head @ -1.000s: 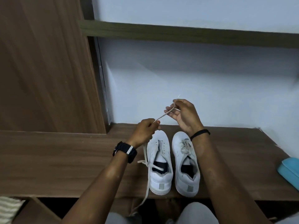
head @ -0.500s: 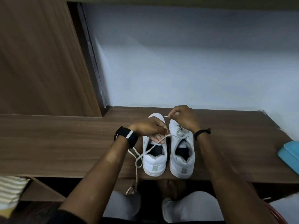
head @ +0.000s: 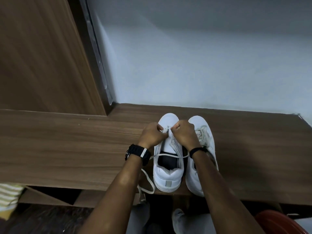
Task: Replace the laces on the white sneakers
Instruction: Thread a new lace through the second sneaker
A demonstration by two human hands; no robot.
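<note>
Two white sneakers are sitting side by side on the wooden desk (head: 67, 149), heels toward the person. Both hands are working over the left sneaker (head: 168, 159) near its front eyelets: the left hand (head: 152, 135) is curling its fingers and pinching the white lace (head: 166, 155), and the right hand (head: 183, 134) is curling and pinching it from the other side. Slack lace is crossing the shoe's opening and looping off the desk edge. Beside it, the right sneaker (head: 205, 132) is lying already laced.
</note>
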